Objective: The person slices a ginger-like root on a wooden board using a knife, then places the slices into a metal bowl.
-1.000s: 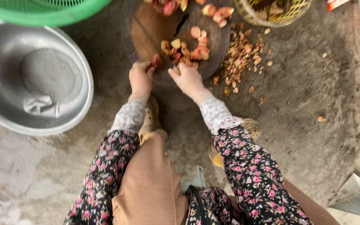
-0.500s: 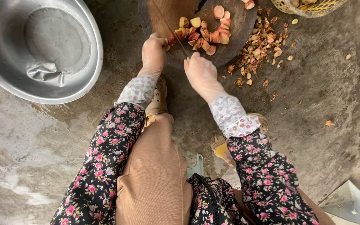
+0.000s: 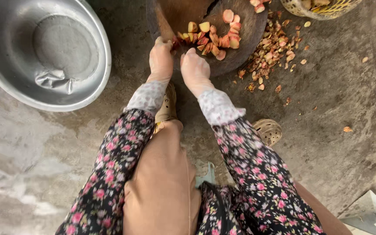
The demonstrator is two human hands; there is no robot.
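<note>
Both hands, left (image 3: 161, 58) and right (image 3: 195, 69), wear thin translucent gloves. The sleeves (image 3: 244, 161) are black with pink and red flowers, ending in pale grey floral cuffs (image 3: 217, 106). Tan trousers (image 3: 162, 182) cover the knees. At 12 o'clock of the knee sits a beige perforated clog (image 3: 167, 106); another clog (image 3: 268, 130) lies at 3 o'clock.

Both hands (image 3: 177, 65) closer together at board (image 3: 244, 48) edge.

A dull, dented metal basin (image 3: 44, 52) is seen on rough, stained concrete floor (image 3: 327, 109). The round chopping block (image 3: 240, 48) is made of dark, worn wood. Both arms are covered by soft floral cloth sleeves (image 3: 249, 174).
</note>
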